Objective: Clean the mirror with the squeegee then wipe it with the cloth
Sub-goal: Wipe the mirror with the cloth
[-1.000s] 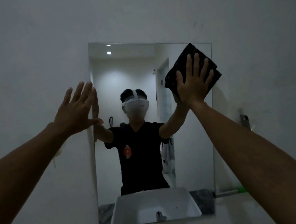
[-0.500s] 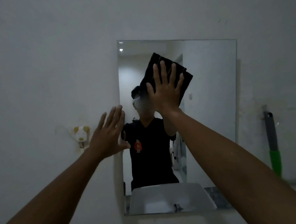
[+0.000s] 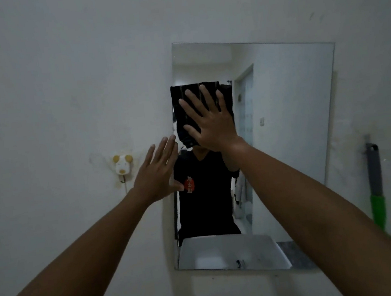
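Pressing flat, right hand pins black cloth against mirror.

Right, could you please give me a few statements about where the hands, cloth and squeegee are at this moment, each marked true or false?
1. The right hand presses the black cloth flat against the mirror. True.
2. The cloth sits at the mirror's right edge. False: it is at the left edge, in the upper half.
3. The left hand holds the squeegee. False: it is open and empty at the mirror's left edge; the squeegee stands against the wall, right of the mirror.
4. An animal-shaped hook is on the wall left of the mirror. True.
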